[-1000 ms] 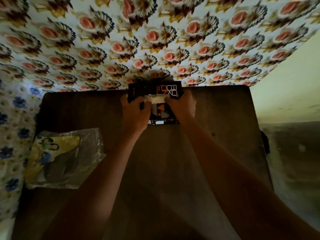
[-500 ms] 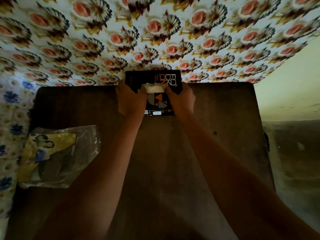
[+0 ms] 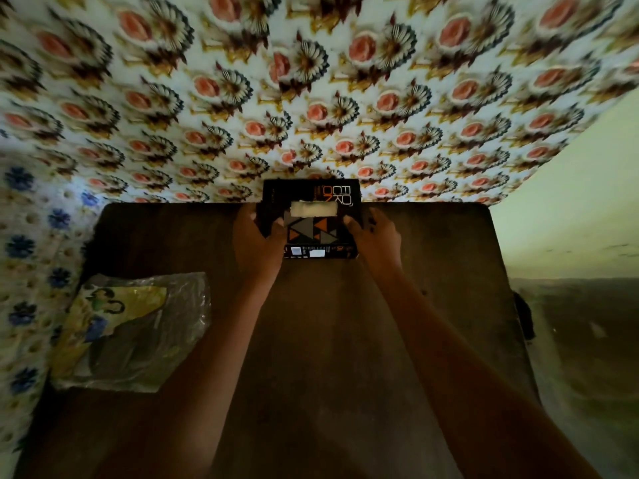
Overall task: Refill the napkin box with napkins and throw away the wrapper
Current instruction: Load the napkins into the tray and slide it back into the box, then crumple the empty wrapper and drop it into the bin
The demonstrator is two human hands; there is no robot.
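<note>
A black napkin box [image 3: 313, 233] with orange and grey triangles stands at the far edge of the dark wooden table [image 3: 311, 340]. White napkins [image 3: 314, 209] show through the slot in its top. My left hand [image 3: 257, 243] grips the box's left side, thumb on the top face. My right hand [image 3: 375, 238] holds the right side, fingers curled around the end. A crumpled clear plastic wrapper [image 3: 135, 331] with a yellow printed picture lies flat on the table's left part, well away from both hands.
A wall covered in flowered paper [image 3: 311, 98] rises right behind the table's far edge, touching the box's back. A blue-flowered surface [image 3: 31, 271] lies to the left. On the right the table edge drops to a dim floor [image 3: 581, 323].
Both hands have slid apart to the ends of the box, uncovering the white napkins in the slot. The box sits a little farther back against the wall.
</note>
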